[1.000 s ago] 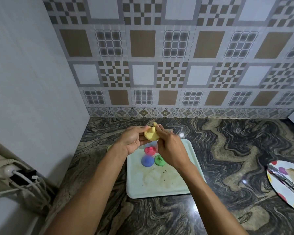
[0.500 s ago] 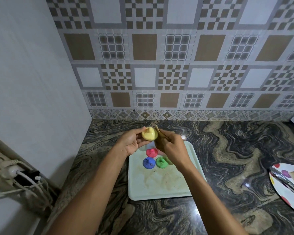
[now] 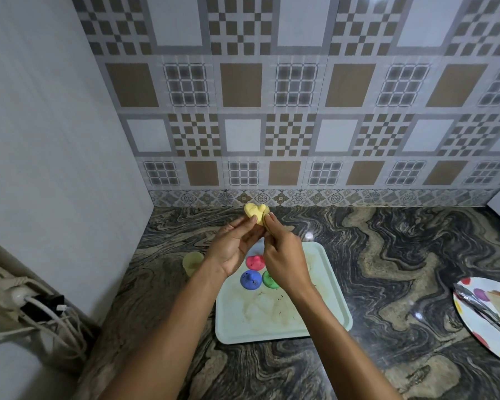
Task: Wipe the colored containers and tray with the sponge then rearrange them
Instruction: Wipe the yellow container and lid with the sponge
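A small yellow container (image 3: 254, 212) with a heart-shaped bump is held up above the far end of the pale green tray (image 3: 339, 290). My left hand (image 3: 231, 249) grips it from below. My right hand (image 3: 286, 261) pinches a thin tan sponge (image 3: 265, 221) against its right side; most of the sponge is hidden by the fingers. On the tray's far left part sit a pink container (image 3: 254, 262), a blue container (image 3: 250, 280) and a green container (image 3: 267, 280), the green one partly behind my right wrist. The tray floor shows brown smears.
A pale yellow cup (image 3: 192, 264) stands on the marble counter just left of the tray. A spotted plate (image 3: 474, 321) with metal tongs (image 3: 479, 307) lies at the right edge. Plugs and white cables (image 3: 41, 313) hang at the lower left. A tiled wall closes the back.
Both hands have lifted the yellow container higher and farther from me. It has turned so its heart-shaped bump faces me. The yellow cup left of the tray is uncovered.
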